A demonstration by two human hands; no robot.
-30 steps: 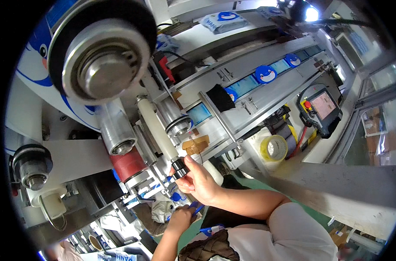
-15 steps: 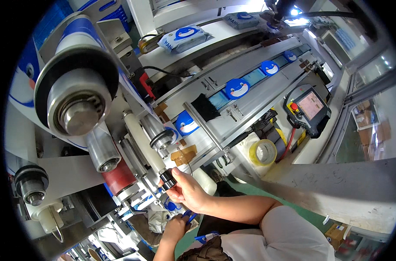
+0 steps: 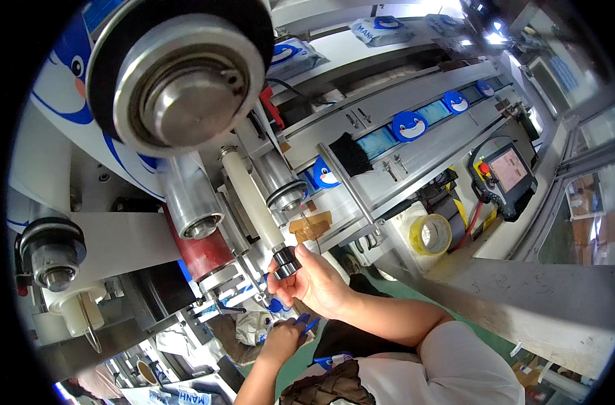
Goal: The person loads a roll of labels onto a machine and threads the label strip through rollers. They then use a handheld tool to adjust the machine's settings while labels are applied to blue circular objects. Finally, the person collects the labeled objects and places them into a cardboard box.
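Note:
My right hand [image 3: 319, 287] is at a black ribbed knob [image 3: 286, 262] on the near end of a pale roller [image 3: 250, 196]. The thumb presses on the knob's right side, and the other fingers curl under it. Lower and to the left, my left hand [image 3: 282, 339] is closed round a blue-handled tool [image 3: 308, 327], perhaps scissors; most of it is hidden in the hand. Just above the right hand, a brown piece of tape or film [image 3: 310, 227] hangs by the rollers. A steel roller [image 3: 287, 194] with a black ring sits beside the pale one.
A large steel roller end [image 3: 192, 108] looms close at upper left, near printed blue-and-white film [image 3: 64, 81]. A conveyor [image 3: 442, 135] carries blue-printed packs away to the right. A control panel [image 3: 506, 177] and a yellow tape roll [image 3: 429, 234] stand at right. A red roller [image 3: 202, 255] lies left.
My view has shifted, so the machine sits farther right in the picture and the large roller looks bigger. My right hand stays at the knob, and the left keeps the blue-handled tool.

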